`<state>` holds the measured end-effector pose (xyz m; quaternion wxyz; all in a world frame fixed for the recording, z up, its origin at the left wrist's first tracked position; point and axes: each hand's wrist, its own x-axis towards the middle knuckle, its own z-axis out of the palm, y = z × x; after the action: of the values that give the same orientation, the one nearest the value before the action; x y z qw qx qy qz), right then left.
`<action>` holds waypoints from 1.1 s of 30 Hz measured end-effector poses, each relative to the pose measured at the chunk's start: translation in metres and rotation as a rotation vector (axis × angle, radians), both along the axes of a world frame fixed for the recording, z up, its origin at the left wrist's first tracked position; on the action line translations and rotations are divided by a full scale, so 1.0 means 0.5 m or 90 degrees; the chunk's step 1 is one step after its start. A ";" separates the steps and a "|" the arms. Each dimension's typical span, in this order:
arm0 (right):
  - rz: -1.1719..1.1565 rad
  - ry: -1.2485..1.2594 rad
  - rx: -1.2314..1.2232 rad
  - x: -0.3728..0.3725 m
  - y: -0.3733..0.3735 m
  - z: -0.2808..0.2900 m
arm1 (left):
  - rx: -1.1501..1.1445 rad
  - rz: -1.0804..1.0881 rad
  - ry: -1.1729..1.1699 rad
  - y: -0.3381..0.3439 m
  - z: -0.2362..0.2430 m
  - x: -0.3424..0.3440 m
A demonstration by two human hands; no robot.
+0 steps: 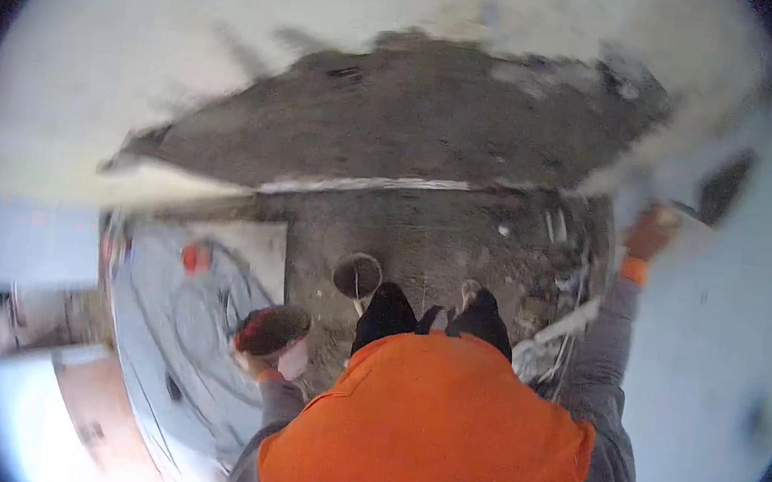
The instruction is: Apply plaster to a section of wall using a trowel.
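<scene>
My right hand (652,229) grips a trowel (724,188) by its handle, its dark blade near the pale wall on the right. My left hand (270,364) holds a round, shallow container of dark, mortar-like material (276,323) low on the left, with a reddish rim. Ahead, a large dark, rough patch (398,112) covers the lower part of the cream wall (135,50). The picture is blurred by motion.
A bucket (355,273) stands on the grey, dirty floor (414,234) near my shoes (481,315). At left lie a pale board or sheet with cable loops (149,293) and a small red object (194,258). Debris and pipes (554,332) line the right wall's foot.
</scene>
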<state>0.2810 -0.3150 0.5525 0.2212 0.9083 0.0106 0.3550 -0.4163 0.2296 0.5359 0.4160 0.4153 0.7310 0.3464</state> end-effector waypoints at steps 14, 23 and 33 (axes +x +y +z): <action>0.572 -0.144 0.368 0.015 0.526 0.487 | -0.083 0.652 -0.024 -0.587 0.023 -0.187; 0.648 0.076 -0.005 -0.311 0.701 0.380 | -0.004 0.846 0.099 -1.007 -0.239 -0.291; 1.109 -0.107 -0.275 -0.562 0.724 0.211 | -0.213 1.159 0.059 -1.308 -0.207 -0.282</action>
<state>0.0000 0.0469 0.6581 0.0393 0.4879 0.7454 0.4525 -0.5574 -0.4243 0.4324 0.0080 -0.3713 0.8319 0.4123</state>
